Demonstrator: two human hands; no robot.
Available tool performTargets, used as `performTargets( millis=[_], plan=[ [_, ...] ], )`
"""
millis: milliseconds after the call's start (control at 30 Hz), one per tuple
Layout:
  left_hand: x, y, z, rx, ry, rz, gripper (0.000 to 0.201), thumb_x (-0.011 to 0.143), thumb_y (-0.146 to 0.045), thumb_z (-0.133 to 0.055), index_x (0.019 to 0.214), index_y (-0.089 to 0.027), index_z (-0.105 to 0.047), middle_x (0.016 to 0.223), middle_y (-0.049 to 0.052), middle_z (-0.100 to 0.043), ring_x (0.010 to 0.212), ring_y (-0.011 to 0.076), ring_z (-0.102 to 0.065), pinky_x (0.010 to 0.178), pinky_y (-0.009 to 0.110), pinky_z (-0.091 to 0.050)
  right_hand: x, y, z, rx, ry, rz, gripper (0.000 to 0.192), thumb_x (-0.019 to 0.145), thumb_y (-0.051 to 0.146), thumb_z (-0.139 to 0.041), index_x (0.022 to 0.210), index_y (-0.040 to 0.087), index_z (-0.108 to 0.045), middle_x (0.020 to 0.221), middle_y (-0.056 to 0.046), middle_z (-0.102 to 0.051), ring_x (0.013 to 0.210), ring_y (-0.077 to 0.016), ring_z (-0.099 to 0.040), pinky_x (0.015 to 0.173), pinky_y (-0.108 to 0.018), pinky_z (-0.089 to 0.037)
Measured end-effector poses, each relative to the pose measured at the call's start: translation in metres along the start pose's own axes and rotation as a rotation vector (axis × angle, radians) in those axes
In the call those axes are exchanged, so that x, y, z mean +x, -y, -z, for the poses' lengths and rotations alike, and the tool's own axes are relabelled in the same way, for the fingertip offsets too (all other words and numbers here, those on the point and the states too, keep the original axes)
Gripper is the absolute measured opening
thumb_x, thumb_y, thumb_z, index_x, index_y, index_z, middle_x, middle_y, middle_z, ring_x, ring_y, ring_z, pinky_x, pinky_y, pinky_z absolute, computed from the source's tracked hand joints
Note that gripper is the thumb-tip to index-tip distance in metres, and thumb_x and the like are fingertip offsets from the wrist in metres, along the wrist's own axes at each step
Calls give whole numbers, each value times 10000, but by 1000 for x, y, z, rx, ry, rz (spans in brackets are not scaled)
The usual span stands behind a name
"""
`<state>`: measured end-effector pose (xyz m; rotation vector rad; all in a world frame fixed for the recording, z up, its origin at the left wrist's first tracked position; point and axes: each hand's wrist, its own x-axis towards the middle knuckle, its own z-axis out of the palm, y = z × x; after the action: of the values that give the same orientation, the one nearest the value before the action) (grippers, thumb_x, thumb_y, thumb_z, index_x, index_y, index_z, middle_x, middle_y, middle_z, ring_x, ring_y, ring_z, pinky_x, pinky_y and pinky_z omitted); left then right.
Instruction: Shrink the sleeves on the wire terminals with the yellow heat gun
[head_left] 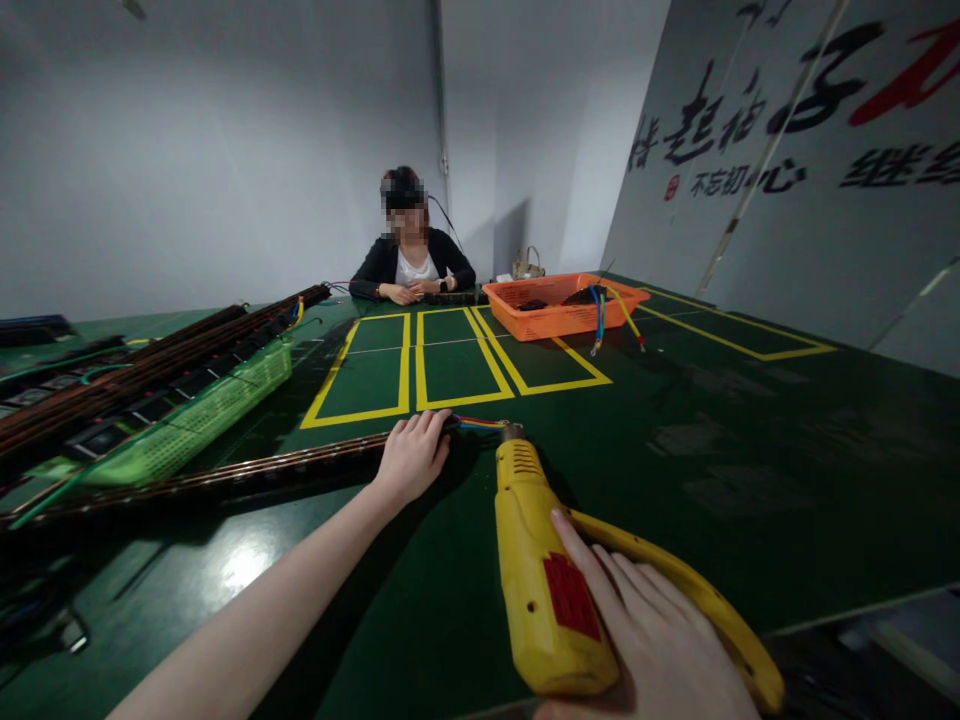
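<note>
Holding a yellow heat gun (541,580) by its handle, the right hand (645,640) is wrapped around the grip near the counter's (750,470) near edge, the nozzle (511,432) pointing away toward the coloured wire ends (480,423). The left hand (411,455) presses, fingers curled, on the end of a long dark strip (225,480) that runs off toward the left edge; the wires emerge just beyond its fingertips, close to the nozzle. Good practice here, as a judgement: keep the strip pinned flat, keep fingertips behind the wire ends and out of the hot stream, and hold the nozzle just off the joint rather than touching it. More strips fill a green basket (195,420) at the left edge. An orange basket (559,305) sits toward the far edge, beside a seated person (412,262).
</note>
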<state>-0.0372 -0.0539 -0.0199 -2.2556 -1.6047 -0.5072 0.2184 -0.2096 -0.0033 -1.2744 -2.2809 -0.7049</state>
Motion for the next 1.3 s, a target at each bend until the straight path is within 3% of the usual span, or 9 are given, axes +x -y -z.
performTargets(
  millis=[100, 167, 267, 367, 567, 833, 1067, 1300],
  plan=[
    [0, 0, -1, 2, -5, 4, 374, 933, -300, -334, 1284, -216, -433, 1178, 67, -578, 1047, 204, -565, 862, 351, -439, 4, 8, -1, 14, -9, 13, 1220, 590, 899, -405, 1432, 37, -215, 1093, -88, -638, 917, -186, -630, 768, -274, -512],
    [1, 0, -1, 7, -3, 6, 369, 933, -298, -335, 1279, -214, -433, 1181, 67, -577, 1046, 204, -565, 865, 349, -436, 8, 14, -4, 11, -44, 56, 1094, 743, 832, -231, 1444, -3, -135, 1010, -96, -661, 864, -177, -642, 728, -274, -517],
    [1, -1, -2, 6, 5, 13, 361, 931, -291, -338, 1272, -219, -431, 1181, 63, -576, 1045, 205, -565, 864, 350, -435, 13, 26, -14, -27, -141, 45, 660, 937, 421, -72, 1458, 20, -23, 872, -52, -682, 770, -137, -649, 676, -251, -503],
    [1, -1, -2, -2, 7, 16, 362, 929, -284, -340, 1276, -220, -425, 1188, 61, -572, 1043, 207, -563, 868, 358, -431, 17, 39, -25, -44, -189, 23, 596, 883, 159, -114, 1465, 50, -45, 839, -32, -680, 736, -132, -643, 657, -254, -492],
    [1, 0, 2, -33, 46, 14, 403, 908, -245, -380, 1310, -218, -400, 1228, 69, -555, 1087, 208, -546, 893, 358, -422, 26, 60, -30, -23, -265, 3, 598, 843, 121, -143, 1422, 24, -254, 771, -59, -658, 672, -153, -613, 635, -272, -468],
    [2, 1, 6, -38, 94, 15, 410, 914, -260, -376, 1321, -212, -398, 1240, 67, -550, 1096, 208, -545, 914, 362, -422, 30, 59, -26, -39, -315, -21, 520, 859, 72, -113, 1262, 78, -442, 715, -23, -638, 628, -128, -600, 648, -260, -433],
    [1, 2, 3, -28, 81, 4, 414, 914, -265, -387, 1326, -213, -396, 1246, 68, -550, 1107, 206, -544, 913, 355, -425, 32, 62, -22, -11, -308, -41, 518, 881, 89, -80, 1216, 96, -475, 708, -23, -631, 620, -122, -591, 632, -261, -418],
    [0, 4, 1, -22, 58, -14, 411, 918, -269, -386, 1325, -206, -394, 1242, 66, -552, 1097, 205, -548, 903, 351, -430, 28, 60, -27, -2, -248, -18, 555, 886, 118, -70, 1300, 71, -437, 754, -47, -631, 675, -141, -591, 679, -279, -409]
  ],
)
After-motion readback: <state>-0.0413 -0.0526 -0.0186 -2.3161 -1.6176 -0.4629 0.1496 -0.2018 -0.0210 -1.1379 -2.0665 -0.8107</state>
